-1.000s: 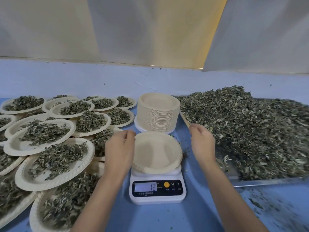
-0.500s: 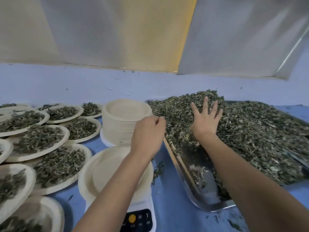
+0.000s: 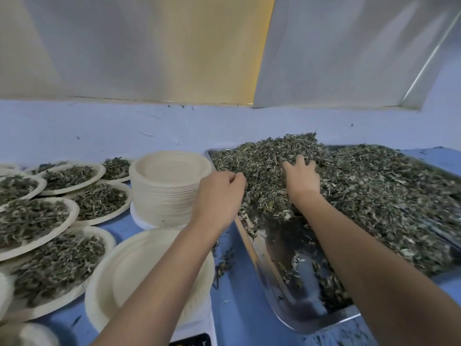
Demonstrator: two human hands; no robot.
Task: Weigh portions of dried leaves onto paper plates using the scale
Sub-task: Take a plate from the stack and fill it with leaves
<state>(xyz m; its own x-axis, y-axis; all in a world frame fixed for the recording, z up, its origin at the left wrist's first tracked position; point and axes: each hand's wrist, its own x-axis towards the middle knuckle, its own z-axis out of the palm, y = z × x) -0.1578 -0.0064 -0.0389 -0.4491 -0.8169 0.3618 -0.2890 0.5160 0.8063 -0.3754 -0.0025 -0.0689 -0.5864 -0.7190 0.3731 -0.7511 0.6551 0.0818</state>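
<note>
We find the dried leaves (image 3: 361,191) heaped in the metal tray (image 3: 294,303). The heap's long axis runs from the tray's far left corner, where it stands highest, down toward the tray's near right side. The tray's near left corner shows bare metal with a few scattered bits. The tray's left rim points away from us and a little leftward.

The right hand (image 3: 301,178) sits palm down on the peak of the heap at the tray's far left end. Its fingers (image 3: 303,162) curl into the leaves with the tips buried, clamped on a clump. The left hand (image 3: 219,193) hovers at the tray's left rim, against the heap's edge, fingers bent inward and close together; we cannot tell whether they pinch any leaves.

Just left of the tray's far end stands an upright stack of empty plates (image 3: 172,186), and the left wrist crosses in front of it. Left of the tray's near end an empty paper plate (image 3: 129,270) sits on the scale (image 3: 197,325); the left forearm passes over both and hides most of the scale. Further left of the tray, filled plates (image 3: 62,260) overlap one another on the blue table (image 3: 239,308). Loose crumbs dot the table just beside the tray's left rim
</note>
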